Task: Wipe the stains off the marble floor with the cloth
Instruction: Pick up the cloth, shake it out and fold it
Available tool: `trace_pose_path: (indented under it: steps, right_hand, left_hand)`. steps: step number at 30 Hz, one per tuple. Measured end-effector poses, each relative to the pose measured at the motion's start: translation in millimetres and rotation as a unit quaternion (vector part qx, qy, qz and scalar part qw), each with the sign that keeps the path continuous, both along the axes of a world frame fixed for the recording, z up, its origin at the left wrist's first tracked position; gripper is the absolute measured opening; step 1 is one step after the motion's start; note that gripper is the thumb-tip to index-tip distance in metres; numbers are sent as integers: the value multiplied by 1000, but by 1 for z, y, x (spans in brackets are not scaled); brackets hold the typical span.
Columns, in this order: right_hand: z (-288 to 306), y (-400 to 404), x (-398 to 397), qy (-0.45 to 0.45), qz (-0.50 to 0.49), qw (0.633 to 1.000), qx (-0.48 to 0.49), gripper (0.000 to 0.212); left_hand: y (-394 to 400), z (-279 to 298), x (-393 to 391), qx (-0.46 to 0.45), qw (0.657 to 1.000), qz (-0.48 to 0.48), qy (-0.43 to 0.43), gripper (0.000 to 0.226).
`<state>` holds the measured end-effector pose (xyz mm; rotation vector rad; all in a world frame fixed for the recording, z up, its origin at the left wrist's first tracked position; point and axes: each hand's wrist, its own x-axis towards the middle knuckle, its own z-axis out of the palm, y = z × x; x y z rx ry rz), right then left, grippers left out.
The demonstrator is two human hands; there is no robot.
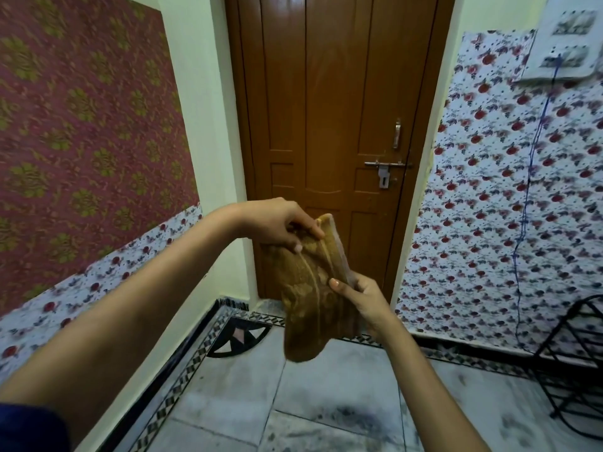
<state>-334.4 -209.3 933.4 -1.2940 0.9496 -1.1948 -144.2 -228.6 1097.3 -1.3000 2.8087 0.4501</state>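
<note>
Head view: narrow entry corner w/ brown door [329,109] ahead, patterned walls both sides, grey marble floor [235,386] below w/ black-white inlaid border [182,370] along the left wall. Dark smudgy stains [355,415] sit on the floor, low centre-right, more to the far right near the black wire rack [571,370].

Cloth [310,288] is mid-air, folded, in front of the door, well above the floor. Left hand [280,223] pinches its top edge w/ curled fingers; right hand [362,298] grips the lower right side, thumb pressed on the front.

Risks, imo: the cloth's tail hangs loose, so it could unfold or slip while being refolded; wiping w/ a bunched wad prob smears the marks instead of lifting them. The rack legs stand near the right-side stains, so a wide stroke could knock them.

Room: open floor centre and left up to the border; the rack cramps the right side, the door threshold closes off the far end.
</note>
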Motion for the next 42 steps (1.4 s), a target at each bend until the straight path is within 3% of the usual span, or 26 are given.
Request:
trace_pose_path:
  steps: [2,5,7,9,11,12,14,16,19,21,23,25,28,30,32,34,38,42]
  right_hand:
    - [-3,-1,-6,17,-12,1000,-14,16]
    - [-11,-1,-20,69,32,997,14,41]
    - [-22,0,-26,143,93,984,56,32]
    - [-35,3,-27,160,131,975,82,18]
    - [-46,7,-25,68,117,986,101,39]
    - [-50,6,-24,-30,103,987,123,56]
    - [-59,5,-21,-220,77,962,139,76]
    - [-63,6,-16,-341,72,927,139,78]
    - [-70,11,-4,-398,90,896,174,105]
    - [-72,15,4,-411,100,886,192,111]
    - [-71,15,8,-388,84,894,207,105]
    - [-71,14,9,-344,57,910,224,92]
    - [-70,12,6,-306,8,917,257,73]
    - [-67,6,1,-282,-20,912,296,45]
    - [-62,2,-1,-224,-38,910,347,31]
    - [-58,-4,2,-144,-85,911,376,33]
    - [-52,-12,15,-23,-184,934,305,25]
    - [-37,-13,19,39,-135,950,279,27]
  left_hand:
    - [-1,-5,1,23,999,17,-46,55]
    - [-2,-10,1,60,998,25,-28,63]
    - [0,-4,2,100,994,27,24,64]
    - [3,2,5,146,985,24,83,64]
    - [5,6,9,186,970,16,155,65]
    - [5,7,11,202,959,13,197,66]
    - [6,6,14,226,935,9,274,68]
    - [5,5,15,244,905,12,348,68]
    - [2,-1,13,268,858,39,437,64]
    - [-1,-10,15,273,848,60,451,67]
    - [-4,-18,22,284,851,76,435,79]
    - [-5,-23,35,276,875,97,385,91]
    - [-4,-31,48,178,953,143,201,79]
    - [-7,-42,52,103,976,166,101,76]
    - [-7,-56,48,74,979,181,64,76]
    - [-7,-71,41,62,981,180,26,74]
    - [-6,-112,26,37,986,164,-16,75]
    - [-2,-150,9,32,988,150,24,76]
